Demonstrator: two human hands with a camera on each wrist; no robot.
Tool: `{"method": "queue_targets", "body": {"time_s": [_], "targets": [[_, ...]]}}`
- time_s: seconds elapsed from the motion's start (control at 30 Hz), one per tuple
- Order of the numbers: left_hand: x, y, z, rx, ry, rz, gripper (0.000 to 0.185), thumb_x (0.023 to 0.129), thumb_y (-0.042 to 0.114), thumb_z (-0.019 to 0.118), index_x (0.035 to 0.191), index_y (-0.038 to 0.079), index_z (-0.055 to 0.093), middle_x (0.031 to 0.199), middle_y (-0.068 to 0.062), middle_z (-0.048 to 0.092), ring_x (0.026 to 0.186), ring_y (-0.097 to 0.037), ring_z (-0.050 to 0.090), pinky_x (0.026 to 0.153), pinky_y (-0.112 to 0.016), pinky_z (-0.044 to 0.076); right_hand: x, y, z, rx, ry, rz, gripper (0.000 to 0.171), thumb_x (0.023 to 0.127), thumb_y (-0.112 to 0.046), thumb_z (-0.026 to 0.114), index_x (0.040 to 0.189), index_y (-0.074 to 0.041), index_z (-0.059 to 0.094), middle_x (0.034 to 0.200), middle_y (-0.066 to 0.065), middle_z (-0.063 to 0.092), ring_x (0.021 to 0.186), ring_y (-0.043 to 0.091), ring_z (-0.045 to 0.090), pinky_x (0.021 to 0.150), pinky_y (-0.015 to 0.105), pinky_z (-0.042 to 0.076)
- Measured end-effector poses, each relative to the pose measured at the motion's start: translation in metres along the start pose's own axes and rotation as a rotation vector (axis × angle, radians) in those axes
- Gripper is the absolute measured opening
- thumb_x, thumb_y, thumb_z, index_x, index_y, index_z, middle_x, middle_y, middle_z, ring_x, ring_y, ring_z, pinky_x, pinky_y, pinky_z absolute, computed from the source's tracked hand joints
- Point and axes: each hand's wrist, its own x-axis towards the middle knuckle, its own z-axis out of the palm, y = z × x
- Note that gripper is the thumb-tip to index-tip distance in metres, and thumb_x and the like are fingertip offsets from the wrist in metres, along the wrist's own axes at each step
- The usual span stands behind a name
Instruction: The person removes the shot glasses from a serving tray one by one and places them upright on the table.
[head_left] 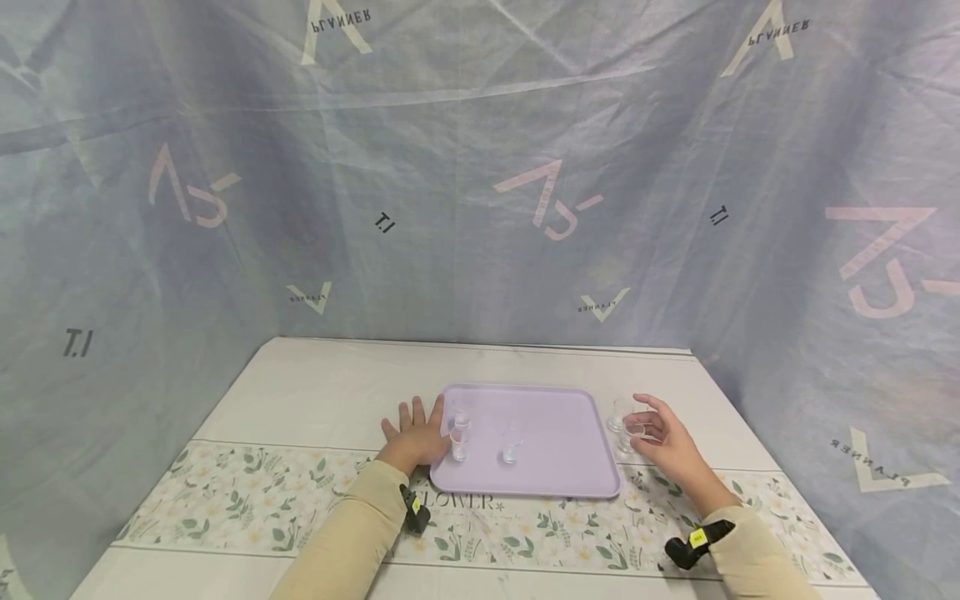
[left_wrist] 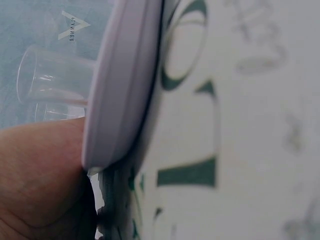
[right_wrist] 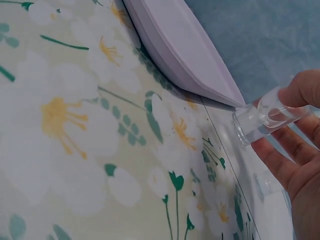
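A floral cloth is covering the table (head_left: 315,392) from the head view, three small glasses (head_left: 459,443) already standing on the lilac tray (head_left: 551,417), the left hand (head_left: 415,435) lying flat beside it; at the right wrist, the right hand (right_wrist: 295,145) is pinching a clear glass (right_wrist: 262,119) just off the tray's edge, another blurred behind; the left wrist view is showing too little to judge.

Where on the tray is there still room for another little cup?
The tray is bare across its middle and right half, between the lone cup and the right rim. Its left edge is crowded: two cups stand beside the left hand. Off the right rim, the right hand holds a cup, with another next to it.
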Motion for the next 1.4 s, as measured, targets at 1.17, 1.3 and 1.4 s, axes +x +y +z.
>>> {"method": "queue_targets", "body": {"time_s": [1.17,1.3,1.4], "targets": [[0.004,0.0,0.004,-0.003,0.004,-0.004,0.078,0.103,0.047,0.046,0.165,0.019,0.008,0.167,-0.027,-0.003,0.151,-0.049,-0.01,0.112,-0.074,-0.01,-0.004,0.013,0.006,-0.039,-0.038,0.02,0.075,0.089,0.011,0.068,0.153,0.0,0.03,0.122,0.025,0.064,0.11,0.026,0.065,0.087,0.02,0.052],[-0.003,0.003,-0.002,-0.013,0.002,0.005,0.077,0.103,0.047,0.046,0.164,0.017,0.011,0.166,-0.028,0.0,0.152,-0.049,-0.007,0.113,-0.074,-0.008,-0.004,0.006,0.006,-0.104,-0.027,0.021,0.077,0.089,0.009,0.069,0.155,-0.006,0.032,0.126,0.021,0.063,0.117,0.038,0.061,0.095,0.022,0.05],[-0.005,0.003,-0.002,-0.009,0.005,0.011,0.077,0.103,0.047,0.045,0.164,0.016,0.01,0.166,-0.029,0.001,0.152,-0.05,-0.006,0.112,-0.074,-0.007,-0.001,0.0,0.007,-0.135,-0.005,-0.013,0.076,0.089,0.007,0.071,0.154,-0.006,0.034,0.125,0.022,0.063,0.118,0.041,0.06,0.1,0.025,0.047]]}}
